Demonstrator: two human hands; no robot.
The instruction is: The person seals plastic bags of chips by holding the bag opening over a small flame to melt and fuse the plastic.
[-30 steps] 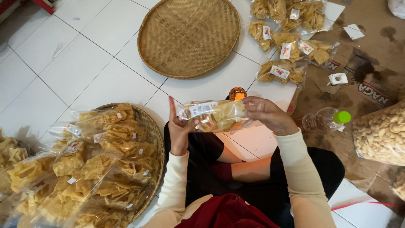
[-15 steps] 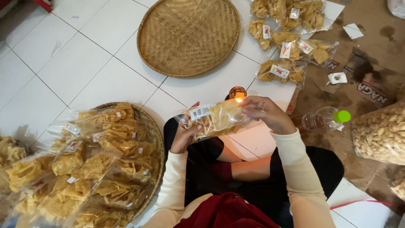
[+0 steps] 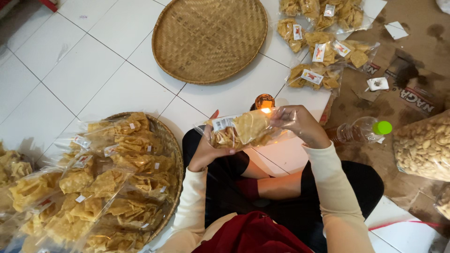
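A clear bag of yellow crackers point(image 3: 243, 131) sits dead centre, held up off the floor between both hands and lying roughly level. The left hand point(image 3: 208, 150) grips the bag's end at nine o'clock, thumb pointing up beside its white label, fingers wrapped under the plastic. The right hand point(image 3: 300, 124) pinches the opposite end at three o'clock, fingers closed on the open mouth of the bag. Just beyond the bag, at twelve o'clock, burns a small flame on an orange candle holder point(image 3: 264, 100), and the bag's upper edge sits right at it, touching or just short, hard to call. Below the bag are the person's crossed legs in dark cloth, with cream sleeves running down from both wrists.

Out at eight o'clock a round woven tray point(image 3: 172, 145) is heaped with filled cracker bags point(image 3: 108, 182), spilling past its rim. At eleven o'clock a second woven tray point(image 3: 211, 40) lies bare on the white tiled floor point(image 3: 70, 70). At one o'clock a cluster of labelled, packed bags point(image 3: 323, 42) rests partly on the tiles, partly on brown cardboard point(image 3: 412, 51). At three o'clock a plastic bottle with a green cap point(image 3: 363, 130) lies on its side, and past it a large clear sack of pale chips point(image 3: 424, 145).
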